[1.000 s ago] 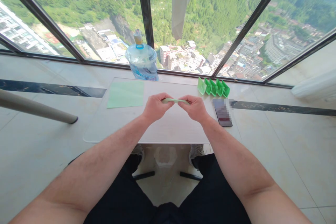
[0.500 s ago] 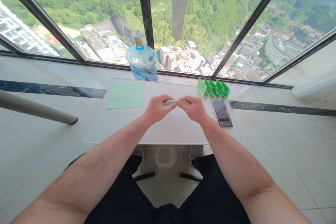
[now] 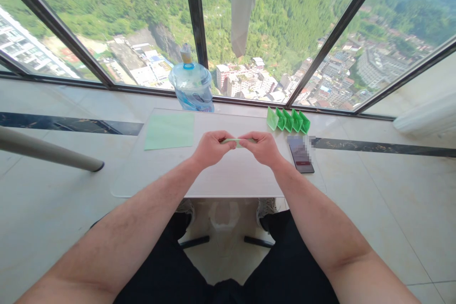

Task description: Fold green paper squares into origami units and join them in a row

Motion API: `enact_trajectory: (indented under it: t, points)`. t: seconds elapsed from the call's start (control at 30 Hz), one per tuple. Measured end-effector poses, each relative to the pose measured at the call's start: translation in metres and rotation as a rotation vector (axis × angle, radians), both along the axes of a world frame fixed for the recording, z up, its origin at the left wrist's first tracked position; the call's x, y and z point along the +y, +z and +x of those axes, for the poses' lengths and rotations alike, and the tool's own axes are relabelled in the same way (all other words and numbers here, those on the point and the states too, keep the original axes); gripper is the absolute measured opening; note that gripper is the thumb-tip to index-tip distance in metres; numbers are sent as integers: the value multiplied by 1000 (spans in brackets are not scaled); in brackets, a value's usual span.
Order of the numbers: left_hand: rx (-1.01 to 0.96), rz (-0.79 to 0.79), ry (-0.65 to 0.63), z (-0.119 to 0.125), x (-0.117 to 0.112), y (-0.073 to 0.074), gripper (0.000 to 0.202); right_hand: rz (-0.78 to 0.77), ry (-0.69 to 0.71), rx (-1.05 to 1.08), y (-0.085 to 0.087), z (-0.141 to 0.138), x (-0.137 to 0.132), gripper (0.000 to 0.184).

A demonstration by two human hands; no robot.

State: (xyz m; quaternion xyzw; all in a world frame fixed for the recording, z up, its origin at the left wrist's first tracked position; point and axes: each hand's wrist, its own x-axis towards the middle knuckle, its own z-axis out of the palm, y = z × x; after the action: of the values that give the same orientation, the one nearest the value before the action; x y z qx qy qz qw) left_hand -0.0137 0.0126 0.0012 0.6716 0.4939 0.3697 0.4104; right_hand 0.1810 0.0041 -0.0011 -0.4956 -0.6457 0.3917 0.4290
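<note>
My left hand (image 3: 211, 148) and my right hand (image 3: 261, 147) meet above the middle of a small white table (image 3: 156, 175). Both pinch the ends of a narrow folded strip of pale green paper (image 3: 232, 141), seen edge-on between the fingertips. A flat sheet of light green paper (image 3: 169, 130) lies on the table to the left of my hands. Several folded bright green paper pieces (image 3: 288, 120) stand in a row at the table's far right corner.
A phone (image 3: 301, 153) lies face up just right of my right hand. A large clear water jug (image 3: 191, 86) stands at the table's far edge against the window frame. A grey pole (image 3: 46, 150) crosses the floor at left. My legs are under the table.
My hands have closed in on each other a little along the green strip, so less of it shows between the fingers. The view has shifted slightly.
</note>
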Motion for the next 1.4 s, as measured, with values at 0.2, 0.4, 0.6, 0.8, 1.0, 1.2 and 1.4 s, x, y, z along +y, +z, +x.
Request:
enact_trajectory:
  t: [0.2,0.4,0.6,0.8,1.0,1.2,1.4]
  points:
    - [4,26,-30,0,0,1,27,54,-1,-44,-1,-3,-2,18]
    - [8,64,3,-2,1,-4,27,-1,-36,-38,-1,-1,0,24]
    - [12,44,22,-3,1,-2,24,-36,-78,10,-1,2,1,22]
    - [-22,33,49,-3,2,-1,23,-18,-119,29,1,2,1,19]
    - [-40,60,71,-3,2,-2,19,-10,-65,90,-1,5,3,23]
    - [-119,20,67,-2,2,0,16,1,-81,131,-2,4,3,23]
    - [-217,-52,40,-3,5,0,18,20,-36,149,4,4,1,22]
